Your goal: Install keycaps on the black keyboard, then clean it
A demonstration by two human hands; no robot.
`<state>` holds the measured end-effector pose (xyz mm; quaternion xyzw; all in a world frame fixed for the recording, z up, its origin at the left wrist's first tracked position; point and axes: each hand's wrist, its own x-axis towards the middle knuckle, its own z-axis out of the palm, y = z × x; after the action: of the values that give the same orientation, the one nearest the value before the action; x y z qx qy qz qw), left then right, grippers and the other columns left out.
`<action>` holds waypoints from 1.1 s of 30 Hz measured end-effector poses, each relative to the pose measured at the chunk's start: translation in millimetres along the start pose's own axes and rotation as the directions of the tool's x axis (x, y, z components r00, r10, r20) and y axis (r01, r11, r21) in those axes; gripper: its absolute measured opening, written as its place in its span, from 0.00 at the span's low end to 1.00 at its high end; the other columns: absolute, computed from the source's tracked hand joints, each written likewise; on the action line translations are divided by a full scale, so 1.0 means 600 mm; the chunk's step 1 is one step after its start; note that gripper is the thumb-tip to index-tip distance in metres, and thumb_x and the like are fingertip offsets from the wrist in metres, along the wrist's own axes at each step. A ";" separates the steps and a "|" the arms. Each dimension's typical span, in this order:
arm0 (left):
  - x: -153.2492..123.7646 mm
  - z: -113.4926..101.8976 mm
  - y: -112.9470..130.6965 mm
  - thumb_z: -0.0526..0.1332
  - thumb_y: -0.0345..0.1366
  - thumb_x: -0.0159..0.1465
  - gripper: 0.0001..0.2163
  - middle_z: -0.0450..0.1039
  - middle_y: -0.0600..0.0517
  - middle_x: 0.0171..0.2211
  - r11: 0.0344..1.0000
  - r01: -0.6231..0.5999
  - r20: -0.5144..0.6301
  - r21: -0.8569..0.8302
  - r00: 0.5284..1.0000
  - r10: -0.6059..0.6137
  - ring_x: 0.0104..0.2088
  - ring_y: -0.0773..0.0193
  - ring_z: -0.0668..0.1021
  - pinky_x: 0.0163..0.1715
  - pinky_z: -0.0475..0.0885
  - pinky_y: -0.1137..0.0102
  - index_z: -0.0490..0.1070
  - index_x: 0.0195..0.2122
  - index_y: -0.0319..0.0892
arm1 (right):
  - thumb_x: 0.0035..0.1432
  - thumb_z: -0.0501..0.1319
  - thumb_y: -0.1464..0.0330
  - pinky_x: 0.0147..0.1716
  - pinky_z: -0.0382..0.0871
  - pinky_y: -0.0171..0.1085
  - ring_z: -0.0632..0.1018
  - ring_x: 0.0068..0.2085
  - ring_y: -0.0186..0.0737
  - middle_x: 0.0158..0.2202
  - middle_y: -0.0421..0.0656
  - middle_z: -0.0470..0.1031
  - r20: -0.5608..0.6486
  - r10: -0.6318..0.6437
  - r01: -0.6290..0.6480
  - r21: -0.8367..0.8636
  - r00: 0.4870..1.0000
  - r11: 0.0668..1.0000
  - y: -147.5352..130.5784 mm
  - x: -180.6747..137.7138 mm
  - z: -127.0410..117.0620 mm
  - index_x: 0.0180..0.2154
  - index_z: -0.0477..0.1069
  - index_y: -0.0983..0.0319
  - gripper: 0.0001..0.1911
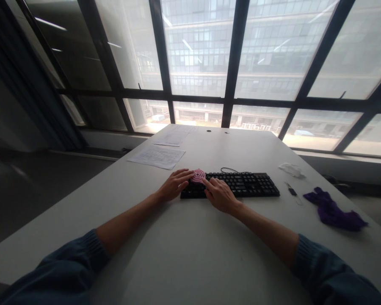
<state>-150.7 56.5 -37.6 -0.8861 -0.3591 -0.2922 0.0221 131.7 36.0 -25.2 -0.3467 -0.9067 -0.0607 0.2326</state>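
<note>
A black keyboard (241, 184) lies across the middle of the white table (190, 237). A round pink object with ring ridges (198, 175) rests on the keyboard's left end. My left hand (175, 184) lies at the keyboard's left edge, its fingers stretched toward the pink object and touching its left side. From the right, my right hand (220, 195) rests on the keys, fingers extended, the fingertips against the pink object. Neither hand is wrapped round it.
Printed paper sheets (157, 156) lie at the far left of the table, more (174, 136) near the window. A purple cloth (332, 210), a small dark item (292, 191) and a crumpled white piece (291, 169) lie to the right. Large windows stand behind the table.
</note>
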 end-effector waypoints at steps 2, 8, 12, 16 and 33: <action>0.000 0.000 0.000 0.48 0.44 0.75 0.21 0.65 0.50 0.65 1.000 0.022 -0.012 0.011 1.000 -0.022 0.66 0.54 0.65 0.66 0.61 0.52 0.63 0.66 0.49 | 0.69 0.55 0.69 0.46 0.65 0.40 0.72 0.44 0.45 0.44 0.49 0.73 -0.031 -0.018 0.019 0.018 0.999 1.000 0.001 0.001 0.004 0.63 0.64 0.62 0.22; 0.001 0.000 0.002 0.49 0.44 0.75 0.21 0.65 0.50 0.66 0.999 0.042 0.004 0.014 0.999 -0.042 0.66 0.54 0.65 0.65 0.62 0.53 0.63 0.67 0.49 | 0.70 0.54 0.71 0.44 0.65 0.39 0.72 0.43 0.43 0.42 0.47 0.73 -0.117 0.084 -0.082 0.020 0.990 0.996 0.015 0.003 0.018 0.59 0.69 0.59 0.18; 0.002 0.000 0.001 0.49 0.45 0.74 0.21 0.65 0.50 0.65 1.000 0.028 0.033 -0.005 0.999 -0.028 0.65 0.53 0.65 0.65 0.62 0.53 0.63 0.67 0.50 | 0.71 0.54 0.70 0.41 0.64 0.37 0.72 0.40 0.42 0.39 0.45 0.73 -0.073 0.145 -0.148 -0.034 0.987 0.988 0.018 0.004 0.018 0.58 0.71 0.56 0.18; 0.004 -0.001 0.001 0.49 0.45 0.74 0.21 0.66 0.49 0.65 0.999 0.045 0.047 -0.005 0.998 -0.045 0.64 0.53 0.66 0.65 0.62 0.53 0.64 0.66 0.50 | 0.71 0.52 0.70 0.41 0.63 0.37 0.73 0.39 0.41 0.38 0.45 0.73 -0.024 0.149 -0.150 -0.053 0.989 0.987 0.014 0.004 0.013 0.59 0.71 0.56 0.18; 0.006 -0.007 0.011 0.50 0.46 0.74 0.21 0.69 0.48 0.63 0.999 0.033 0.014 -0.038 0.999 -0.033 0.63 0.54 0.69 0.64 0.63 0.55 0.66 0.64 0.48 | 0.71 0.52 0.71 0.44 0.66 0.37 0.75 0.41 0.41 0.40 0.47 0.75 -0.042 0.064 -0.064 -0.002 0.997 0.998 0.011 0.004 0.017 0.57 0.70 0.62 0.16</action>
<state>-146.8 52.9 -30.9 -0.8823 -0.3681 -0.2934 -0.0018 130.5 45.1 -33.2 -0.3746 -0.8900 -0.0620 0.2526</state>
